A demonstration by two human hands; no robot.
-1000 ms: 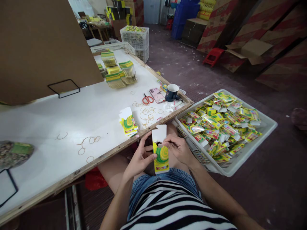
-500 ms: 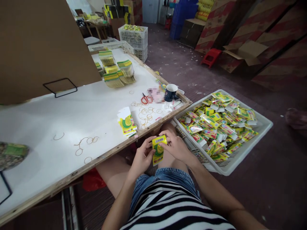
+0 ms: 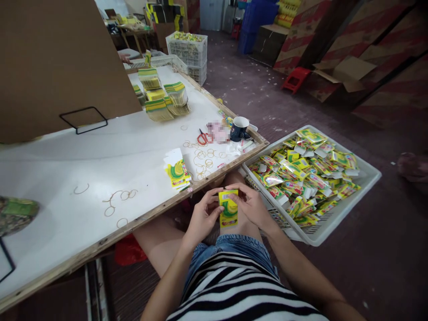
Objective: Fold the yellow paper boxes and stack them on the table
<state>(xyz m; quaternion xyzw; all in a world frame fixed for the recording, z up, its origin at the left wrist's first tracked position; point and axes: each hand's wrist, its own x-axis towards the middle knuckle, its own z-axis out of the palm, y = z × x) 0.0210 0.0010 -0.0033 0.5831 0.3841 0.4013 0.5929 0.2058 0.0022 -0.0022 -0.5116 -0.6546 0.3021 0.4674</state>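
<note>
Above my lap, between both hands, is a small yellow and green printed carton (image 3: 229, 214) held upright. My left hand (image 3: 204, 211) pinches its left edge. Around its top right corner the fingers of my right hand (image 3: 251, 206) are closed, thumb on the front near the barcode. Just past the table's edge lies a small fanned pile of similar flat cartons (image 3: 178, 171). To my right a white plastic crate (image 3: 351, 209) holds many yellow, green and red cartons (image 3: 301, 171).
On the white table (image 3: 100, 169) lie loose rubber bands (image 3: 202, 162), red-handled scissors (image 3: 202, 137), a dark mug (image 3: 239, 128) and banded carton stacks (image 3: 162, 109). A cardboard panel (image 3: 63, 62) stands at left. Another person's hand (image 3: 125, 58) shows behind it.
The carton has shifted slightly right, and its front now faces me more squarely. Both hands moved with it. Another person's hand has appeared beyond the panel.
</note>
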